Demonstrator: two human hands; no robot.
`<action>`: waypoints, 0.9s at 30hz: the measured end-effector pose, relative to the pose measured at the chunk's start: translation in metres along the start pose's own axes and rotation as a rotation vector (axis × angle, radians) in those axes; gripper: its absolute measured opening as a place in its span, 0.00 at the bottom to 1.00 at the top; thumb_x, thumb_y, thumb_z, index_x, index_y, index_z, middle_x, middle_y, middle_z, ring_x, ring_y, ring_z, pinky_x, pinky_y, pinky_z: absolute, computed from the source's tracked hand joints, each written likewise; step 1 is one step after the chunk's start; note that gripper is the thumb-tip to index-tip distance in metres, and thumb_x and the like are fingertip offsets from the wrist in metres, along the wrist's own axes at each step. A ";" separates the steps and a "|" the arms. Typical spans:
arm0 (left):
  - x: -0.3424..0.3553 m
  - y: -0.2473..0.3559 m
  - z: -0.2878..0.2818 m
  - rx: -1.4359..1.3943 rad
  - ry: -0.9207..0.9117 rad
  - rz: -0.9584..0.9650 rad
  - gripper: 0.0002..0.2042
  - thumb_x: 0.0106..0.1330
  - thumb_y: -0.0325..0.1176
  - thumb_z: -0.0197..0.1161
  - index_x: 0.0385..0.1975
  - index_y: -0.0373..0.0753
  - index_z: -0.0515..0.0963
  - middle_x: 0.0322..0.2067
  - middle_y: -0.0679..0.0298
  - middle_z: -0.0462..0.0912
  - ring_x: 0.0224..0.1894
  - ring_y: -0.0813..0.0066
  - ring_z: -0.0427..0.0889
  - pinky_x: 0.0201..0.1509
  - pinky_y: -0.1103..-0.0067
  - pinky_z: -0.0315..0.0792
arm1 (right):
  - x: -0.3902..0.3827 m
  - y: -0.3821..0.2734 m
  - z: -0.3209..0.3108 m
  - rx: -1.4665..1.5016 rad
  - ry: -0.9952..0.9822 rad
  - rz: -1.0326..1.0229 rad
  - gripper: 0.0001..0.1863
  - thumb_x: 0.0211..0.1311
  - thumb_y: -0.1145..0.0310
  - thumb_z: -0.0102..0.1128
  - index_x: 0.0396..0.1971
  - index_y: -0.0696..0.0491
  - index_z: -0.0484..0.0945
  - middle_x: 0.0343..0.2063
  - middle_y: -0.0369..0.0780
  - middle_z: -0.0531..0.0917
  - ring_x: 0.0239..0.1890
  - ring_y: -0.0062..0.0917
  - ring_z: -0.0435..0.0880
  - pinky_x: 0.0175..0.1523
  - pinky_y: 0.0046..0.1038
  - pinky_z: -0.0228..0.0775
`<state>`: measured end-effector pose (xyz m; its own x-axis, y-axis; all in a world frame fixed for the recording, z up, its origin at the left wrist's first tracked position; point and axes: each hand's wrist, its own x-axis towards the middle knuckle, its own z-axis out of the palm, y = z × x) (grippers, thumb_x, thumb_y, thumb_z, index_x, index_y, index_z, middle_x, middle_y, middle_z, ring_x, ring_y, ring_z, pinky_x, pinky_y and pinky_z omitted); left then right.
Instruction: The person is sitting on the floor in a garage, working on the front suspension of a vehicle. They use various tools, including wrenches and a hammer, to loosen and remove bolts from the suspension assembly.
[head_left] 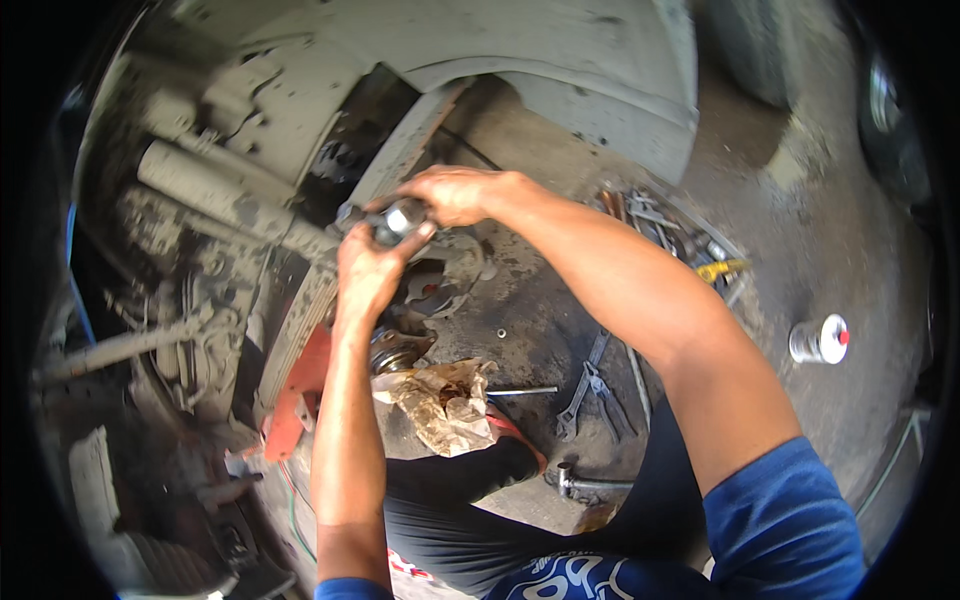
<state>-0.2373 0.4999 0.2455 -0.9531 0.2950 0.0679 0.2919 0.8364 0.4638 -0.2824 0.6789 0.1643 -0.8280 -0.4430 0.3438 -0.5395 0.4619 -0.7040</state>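
Note:
Both my hands are raised at the left of centre, beside the vehicle's underside. My left hand [367, 268] closes round a round metal part [404, 217] with a shiny silver top and a dark body, the thumb lying along its side. From the far side my right hand [450, 195] curls its fingers over the same part; they are a little blurred. What exactly the part is, and whether it is joined to the vehicle, I cannot tell. Just below it sits a dark metal hub-like piece [398, 352], next to a crumpled, oil-stained paper [445, 405].
Suspension parts and a thick grey tube [205, 185] fill the left, with a red jack-like piece [300, 385] below. On the floor lie an adjustable wrench [572, 405], pliers [606, 400], a bar tool [590, 484], a heap of tools [660, 225] and a white can [818, 340].

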 end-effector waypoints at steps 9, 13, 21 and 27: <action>0.023 -0.010 0.014 -0.262 0.186 -0.110 0.31 0.54 0.52 0.78 0.46 0.29 0.79 0.32 0.52 0.88 0.29 0.65 0.89 0.33 0.72 0.82 | -0.008 -0.036 -0.019 0.354 -0.219 0.295 0.40 0.47 0.66 0.76 0.63 0.59 0.69 0.55 0.49 0.82 0.55 0.36 0.81 0.64 0.36 0.72; 0.031 -0.013 0.019 -0.185 0.248 -0.173 0.32 0.56 0.55 0.77 0.45 0.30 0.78 0.27 0.52 0.87 0.26 0.66 0.89 0.31 0.72 0.84 | -0.013 -0.033 0.014 0.094 0.007 0.423 0.38 0.44 0.58 0.82 0.54 0.60 0.75 0.51 0.49 0.84 0.55 0.37 0.83 0.61 0.36 0.73; 0.030 -0.060 -0.013 -0.067 -0.247 0.241 0.40 0.52 0.42 0.80 0.65 0.36 0.68 0.55 0.44 0.80 0.55 0.54 0.83 0.60 0.67 0.77 | -0.028 -0.002 0.034 0.420 0.133 0.381 0.28 0.51 0.73 0.77 0.54 0.57 0.77 0.47 0.40 0.86 0.50 0.28 0.83 0.61 0.32 0.73; 0.050 -0.067 0.024 -0.073 -0.289 0.302 0.38 0.46 0.31 0.81 0.61 0.35 0.73 0.49 0.48 0.85 0.55 0.51 0.83 0.61 0.65 0.74 | -0.025 0.004 0.040 0.247 0.034 0.352 0.31 0.52 0.69 0.77 0.57 0.58 0.77 0.50 0.46 0.86 0.54 0.34 0.83 0.63 0.35 0.72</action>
<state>-0.3031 0.4697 0.1970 -0.7608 0.6480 -0.0349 0.5386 0.6605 0.5230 -0.2581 0.6615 0.1282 -0.9618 -0.2636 0.0738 -0.1741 0.3808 -0.9081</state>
